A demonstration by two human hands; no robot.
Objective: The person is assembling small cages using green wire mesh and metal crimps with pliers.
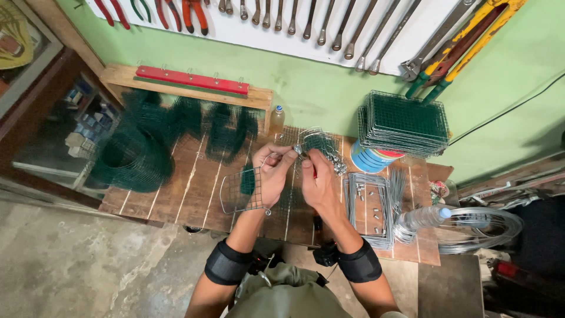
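My left hand (273, 171) has its fingers (285, 154) curled tight on a wire mesh panel (241, 191), which hangs over the wooden bench (176, 188); my right hand (318, 176) pinches closed on a small red-handled tool (314, 172) (mostly hidden) just beside the panel's top edge; a roll of green mesh (132, 156) lies to my left; stacked mesh panels (403, 123) rest on a blue tin (368, 159) to my right, near a plastic bottle (424, 217) and a wire coil (479, 227).

Bare forearms, each with a black wrist band (227, 263); olive-green trousers (282, 294).
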